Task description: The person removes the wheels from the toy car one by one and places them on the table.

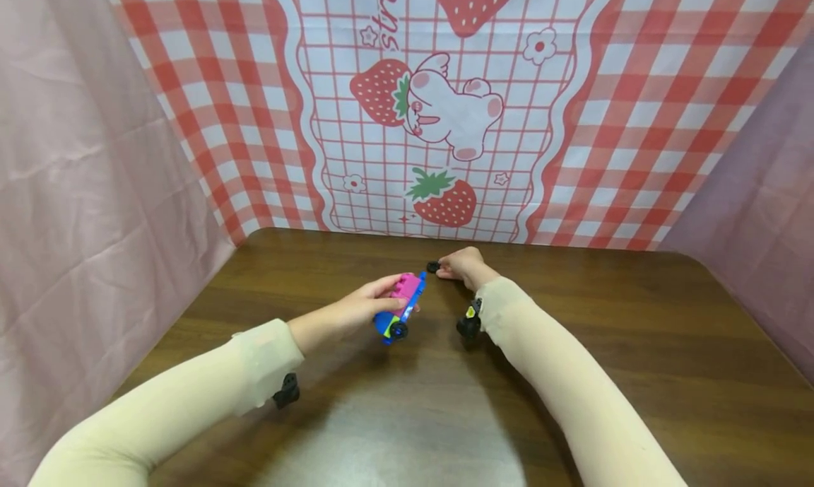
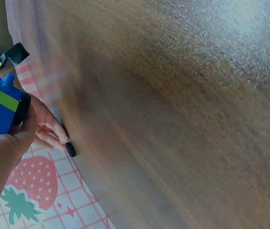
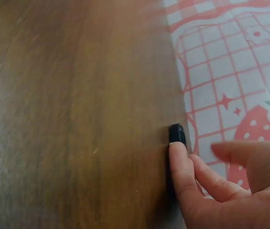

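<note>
Over brown wood, left grip clasps a pink-blue toy car, right grip pinches a black wheel

A toy-block car is tilting above the table, gripped by the left fingers and showing a blue base, pink studded bricks, a lime-green strip and one mounted wheel, black. Right fingers are pinching a loose black wheel near the table's far edge.
</note>
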{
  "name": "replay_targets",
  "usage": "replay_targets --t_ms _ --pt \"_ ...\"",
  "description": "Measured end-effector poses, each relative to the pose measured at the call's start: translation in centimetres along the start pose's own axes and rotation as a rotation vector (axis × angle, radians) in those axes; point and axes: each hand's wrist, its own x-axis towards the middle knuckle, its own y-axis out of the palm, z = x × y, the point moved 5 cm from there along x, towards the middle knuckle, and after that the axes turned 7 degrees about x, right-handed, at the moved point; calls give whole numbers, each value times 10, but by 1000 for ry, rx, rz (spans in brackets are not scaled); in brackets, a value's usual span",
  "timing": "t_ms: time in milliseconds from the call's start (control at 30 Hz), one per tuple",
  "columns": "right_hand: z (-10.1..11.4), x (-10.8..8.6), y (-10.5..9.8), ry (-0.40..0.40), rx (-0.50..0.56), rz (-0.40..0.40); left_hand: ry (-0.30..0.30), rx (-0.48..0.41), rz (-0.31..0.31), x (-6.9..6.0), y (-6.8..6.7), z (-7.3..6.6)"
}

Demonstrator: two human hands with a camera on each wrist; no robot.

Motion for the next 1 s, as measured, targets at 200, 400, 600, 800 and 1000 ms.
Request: replay_targets --t_ms 200,400,600,800,1000 --pt "-1 -3 -1 36 61 105 -3 9 26 1 -1 1" --pt "6 -12 -5 7 57 124 41 20 8 8 -6 1" --pt "15 -22 -11 3 7 184 64 130 -54 17 -12 -1" --pt "16 -30 -13 1 -22 244 60 240 -47 19 -11 -4" --pt "24 -46 -19 -25 -45 268 46 251 -85 22 -15 -8"
